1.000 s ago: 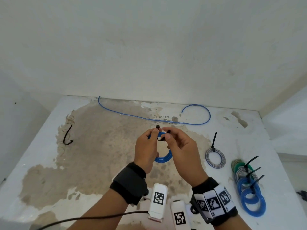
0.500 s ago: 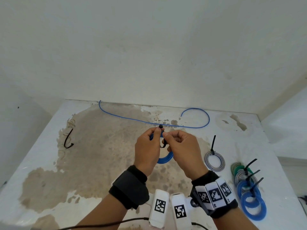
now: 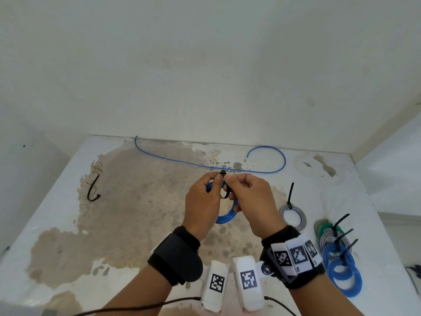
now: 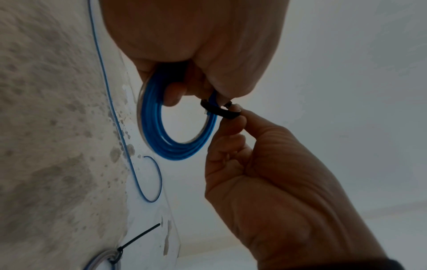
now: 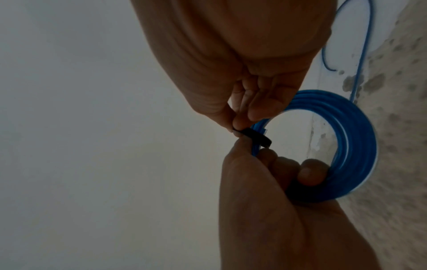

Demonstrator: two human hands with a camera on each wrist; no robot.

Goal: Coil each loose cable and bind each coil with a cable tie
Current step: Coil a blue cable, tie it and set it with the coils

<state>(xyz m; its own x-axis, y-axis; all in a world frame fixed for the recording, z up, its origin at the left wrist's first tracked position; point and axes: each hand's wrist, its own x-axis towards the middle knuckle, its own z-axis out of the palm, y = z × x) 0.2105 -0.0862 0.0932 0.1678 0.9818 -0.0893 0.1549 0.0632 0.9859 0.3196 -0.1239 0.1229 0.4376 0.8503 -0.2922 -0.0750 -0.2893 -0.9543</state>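
Above the table (image 3: 68,224), cable tie (image 3: 224,193) now loops blue coil (image 3: 224,218).

Blue coil (image 3: 224,218) wearing black cable tie (image 3: 224,194); white bench (image 3: 68,169) showing brown stains; black-white square tags (image 3: 293,256) at 5 o'clock.

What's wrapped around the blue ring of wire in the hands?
A black cable tie loops round the blue coil. The right hand pinches the tie, while the left hand holds the coil. Fingers cover the tie's ends, so whether it is locked cannot be seen.
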